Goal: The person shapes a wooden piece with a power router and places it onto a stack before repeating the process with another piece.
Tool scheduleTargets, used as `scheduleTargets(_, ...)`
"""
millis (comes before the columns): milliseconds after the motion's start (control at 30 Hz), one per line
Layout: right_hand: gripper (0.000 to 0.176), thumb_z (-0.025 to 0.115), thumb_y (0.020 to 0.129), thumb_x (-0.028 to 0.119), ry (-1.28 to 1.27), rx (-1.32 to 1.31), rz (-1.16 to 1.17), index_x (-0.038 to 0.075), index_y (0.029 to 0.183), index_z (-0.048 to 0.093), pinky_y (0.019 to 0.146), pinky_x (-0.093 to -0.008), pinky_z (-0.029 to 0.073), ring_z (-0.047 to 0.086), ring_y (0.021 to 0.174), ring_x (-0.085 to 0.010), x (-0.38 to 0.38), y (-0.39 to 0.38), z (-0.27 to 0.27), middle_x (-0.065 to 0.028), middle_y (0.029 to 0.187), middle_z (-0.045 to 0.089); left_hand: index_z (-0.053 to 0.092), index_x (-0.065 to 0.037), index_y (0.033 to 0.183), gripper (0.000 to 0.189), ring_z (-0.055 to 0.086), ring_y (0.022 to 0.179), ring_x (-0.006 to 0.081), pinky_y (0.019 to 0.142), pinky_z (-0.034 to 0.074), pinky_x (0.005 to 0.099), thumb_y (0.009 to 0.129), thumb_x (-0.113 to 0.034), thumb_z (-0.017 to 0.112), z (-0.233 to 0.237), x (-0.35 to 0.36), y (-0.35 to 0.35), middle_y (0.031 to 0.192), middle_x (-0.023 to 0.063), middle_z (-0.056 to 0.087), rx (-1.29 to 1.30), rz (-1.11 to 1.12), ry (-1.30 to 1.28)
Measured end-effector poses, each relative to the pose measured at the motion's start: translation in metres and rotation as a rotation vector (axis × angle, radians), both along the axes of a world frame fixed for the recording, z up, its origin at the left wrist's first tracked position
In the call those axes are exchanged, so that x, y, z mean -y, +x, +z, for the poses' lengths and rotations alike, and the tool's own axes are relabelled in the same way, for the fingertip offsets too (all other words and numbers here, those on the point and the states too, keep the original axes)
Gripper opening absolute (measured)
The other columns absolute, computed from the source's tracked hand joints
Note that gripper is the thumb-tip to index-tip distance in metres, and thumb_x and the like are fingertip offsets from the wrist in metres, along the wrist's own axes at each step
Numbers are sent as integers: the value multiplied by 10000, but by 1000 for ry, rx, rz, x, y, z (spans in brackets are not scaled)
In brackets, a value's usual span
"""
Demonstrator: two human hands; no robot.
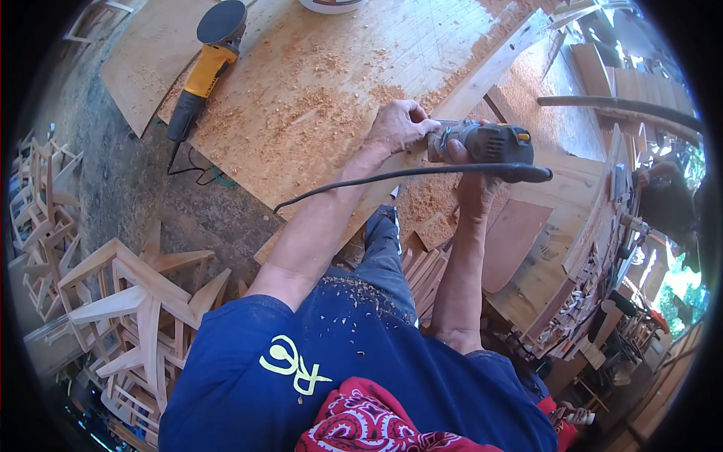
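Observation:
A trim router (493,143) with a dark grey body lies on its side above a narrow board (474,87). My right hand (468,162) is wrapped round it, and its black cord (369,179) runs left across my left forearm. My left hand (399,126) is at the router's base end, thumb and fingers pinched together. What lies between those fingertips is too small to make out. Wood shavings (301,113) cover the plywood worktop (407,34) around my hands.
A yellow and black disc sander (207,71) lies on the worktop at upper left. Wooden star frames (143,309) are stacked on the floor at lower left. A bench with wood scraps (572,301) stands at right. A white bucket (331,6) shows at the top.

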State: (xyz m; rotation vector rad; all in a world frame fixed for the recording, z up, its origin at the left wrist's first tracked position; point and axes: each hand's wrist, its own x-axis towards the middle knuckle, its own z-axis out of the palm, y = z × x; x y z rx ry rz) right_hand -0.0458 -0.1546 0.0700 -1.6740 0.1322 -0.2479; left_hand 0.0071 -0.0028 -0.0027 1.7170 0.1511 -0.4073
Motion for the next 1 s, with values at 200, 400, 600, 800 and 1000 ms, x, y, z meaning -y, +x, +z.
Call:
scheduleTargets(200, 458, 873, 741, 102, -53, 9, -36, 57, 1113, 609, 772, -313, 510, 567, 893, -132, 7, 9, -2, -7, 1010, 601, 746, -27, 930, 359, 702, 783, 148, 742, 561, 296, 788, -347, 825, -4, 5, 12, 864, 91, 752, 44, -16, 25)
scheduleTargets(400, 409, 871, 737, 88, 24, 9, -35, 57, 1053, 613, 701, -295, 521, 582, 826, -118, 6, 17, 4, -8, 959, 612, 748, -27, 926, 362, 702, 791, 158, 738, 563, 302, 781, -350, 828, 3, 7, 19, 865, 96, 752, 38, -15, 43)
scheduleTargets(600, 300, 851, 763, 64, 12, 18, -12, 63, 966, 631, 672, -291, 523, 583, 781, -107, 18, 28, -9, -1, 899, 618, 758, -29, 870, 381, 699, 729, 178, 696, 555, 316, 717, -362, 863, -2, 15, 27, 806, 103, 744, 47, 41, 1)
scheduleTargets(800, 308, 857, 761, 59, -26, 62, -30, 54, 968, 629, 682, -287, 525, 585, 814, -104, 27, 39, -16, 2, 909, 620, 771, -35, 840, 324, 665, 635, 152, 639, 541, 312, 726, -327, 854, -2, 21, 38, 736, 89, 732, 49, 50, -68)
scheduleTargets(1000, 489, 865, 745, 76, 34, 31, -33, 38, 1150, 594, 742, -293, 551, 602, 894, -131, 29, 51, -7, -36, 1050, 615, 783, -35, 839, 357, 684, 667, 167, 661, 548, 312, 707, -360, 849, -9, 30, 50, 753, 104, 742, 62, 56, -2)
